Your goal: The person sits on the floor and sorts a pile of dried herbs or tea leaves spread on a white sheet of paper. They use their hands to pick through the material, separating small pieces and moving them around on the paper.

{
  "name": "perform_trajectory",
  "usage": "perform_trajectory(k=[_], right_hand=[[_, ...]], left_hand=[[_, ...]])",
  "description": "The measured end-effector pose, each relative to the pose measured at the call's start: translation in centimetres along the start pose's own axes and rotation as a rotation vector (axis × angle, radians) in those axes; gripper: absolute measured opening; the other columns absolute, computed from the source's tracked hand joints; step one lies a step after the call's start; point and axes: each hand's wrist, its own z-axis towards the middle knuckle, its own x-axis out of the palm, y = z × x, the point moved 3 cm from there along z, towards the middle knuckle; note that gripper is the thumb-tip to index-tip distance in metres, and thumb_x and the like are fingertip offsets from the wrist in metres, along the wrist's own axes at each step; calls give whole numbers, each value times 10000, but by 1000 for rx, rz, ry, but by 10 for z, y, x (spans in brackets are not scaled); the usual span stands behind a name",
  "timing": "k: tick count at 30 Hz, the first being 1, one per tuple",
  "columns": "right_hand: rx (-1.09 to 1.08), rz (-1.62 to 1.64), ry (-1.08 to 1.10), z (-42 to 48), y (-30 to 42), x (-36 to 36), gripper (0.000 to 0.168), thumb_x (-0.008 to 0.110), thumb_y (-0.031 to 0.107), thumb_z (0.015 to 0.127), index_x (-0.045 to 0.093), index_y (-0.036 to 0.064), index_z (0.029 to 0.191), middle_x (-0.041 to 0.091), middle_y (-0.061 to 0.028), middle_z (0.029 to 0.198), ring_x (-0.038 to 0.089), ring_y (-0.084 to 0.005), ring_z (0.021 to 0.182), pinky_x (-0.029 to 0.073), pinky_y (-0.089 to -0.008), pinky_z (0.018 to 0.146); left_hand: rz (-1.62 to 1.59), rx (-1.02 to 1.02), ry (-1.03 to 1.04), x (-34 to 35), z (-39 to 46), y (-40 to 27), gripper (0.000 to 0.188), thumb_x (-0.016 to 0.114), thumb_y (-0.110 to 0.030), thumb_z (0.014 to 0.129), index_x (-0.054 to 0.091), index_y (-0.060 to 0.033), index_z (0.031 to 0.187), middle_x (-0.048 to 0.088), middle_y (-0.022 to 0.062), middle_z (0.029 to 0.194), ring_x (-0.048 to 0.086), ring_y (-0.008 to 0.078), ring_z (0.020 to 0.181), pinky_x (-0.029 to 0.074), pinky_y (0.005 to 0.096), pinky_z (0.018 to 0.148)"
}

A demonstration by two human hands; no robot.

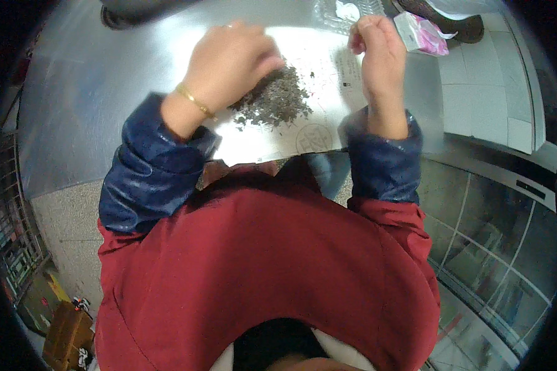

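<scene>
A heap of dark dried leaf-like flakes lies on a pale printed paper or card sheet on the metal table. My left hand, with a gold-coloured bracelet at the wrist, is over the heap's upper left side; its fingertips are hidden and blurred, so whether it holds any flakes cannot be told. To the right of the heap, my right hand is raised over the sheet's edge with its fingers curled and thumb against them; anything between them is too small to see.
A clear plastic tray with a white item stands beyond the sheet. A pink and white tissue pack is at the upper right, beside a dark round object. Another dark object is at the top left. A wooden box stands low at the left.
</scene>
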Motion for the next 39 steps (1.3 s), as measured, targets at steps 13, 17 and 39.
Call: perform_trajectory(k=[13,17,39], right_hand=[[-494,-1041,108,33,11,-3,116,562,112,838,593,28,911,609,-174,840,575,-382,852,451,-456,735],[-666,-1038,413,-3,8,7,116,631,184,844,665,81,886,616,-35,802,601,-223,785,488,-335,700],[-178,-858,619,-19,1,43,152,612,211,839,664,71,871,638,-82,807,601,-263,798,490,-356,719]], left_hand=[[-27,-54,143,2,-1,3,105,693,-175,769,647,-100,825,611,47,764,572,284,778,456,375,653],[-52,-36,80,4,-2,7,110,666,-161,806,653,-103,898,609,63,798,574,292,770,465,387,665],[-103,-186,-43,4,-1,17,120,648,-145,830,660,-98,939,644,79,859,628,275,794,493,341,683]])
